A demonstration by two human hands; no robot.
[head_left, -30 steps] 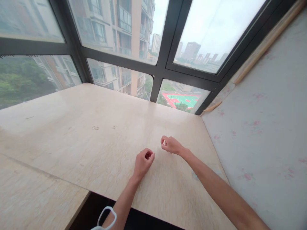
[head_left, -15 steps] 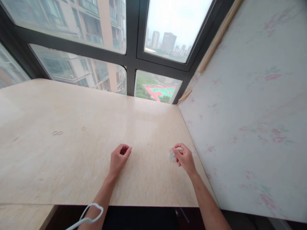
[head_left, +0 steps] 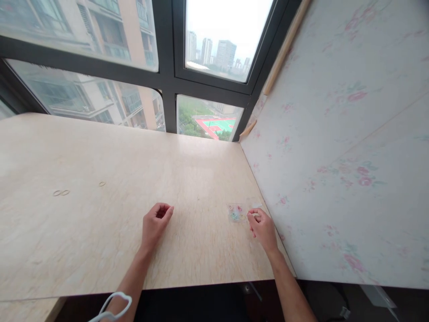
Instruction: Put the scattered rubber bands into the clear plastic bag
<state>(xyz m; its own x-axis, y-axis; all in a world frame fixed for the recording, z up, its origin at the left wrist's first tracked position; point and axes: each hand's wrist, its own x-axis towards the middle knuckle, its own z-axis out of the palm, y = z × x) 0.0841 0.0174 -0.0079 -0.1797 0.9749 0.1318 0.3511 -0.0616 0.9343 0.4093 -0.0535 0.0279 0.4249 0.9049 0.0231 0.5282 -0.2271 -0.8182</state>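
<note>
My right hand (head_left: pixel 262 228) is closed in a pinch, thumb against forefinger, just right of a small clear plastic box (head_left: pixel 236 219). Small coloured rings, green, pink and yellowish, lie inside the box. Whatever is between those fingertips is too small to make out. Behind the hand, a faint clear piece like a lid (head_left: pixel 254 202) partly shows. My left hand (head_left: pixel 154 227) rests on the tabletop with its fingers curled into a loose, hollow fist; I see nothing in it.
Two thin tan rings (head_left: pixel 61 193) lie side by side at the left of the pale marbled tabletop (head_left: pixel 110 232), and a third ring (head_left: pixel 102 184) lies apart. A flowered wall (head_left: pixel 321 156) borders the right. Dark-framed windows (head_left: pixel 167 89) stand behind. A white cord loop (head_left: pixel 117 300) hangs at lower left.
My right hand has moved off the box to its right, uncovering the coloured rings. My left hand keeps its curled shape. The whole view has turned slightly right.
</note>
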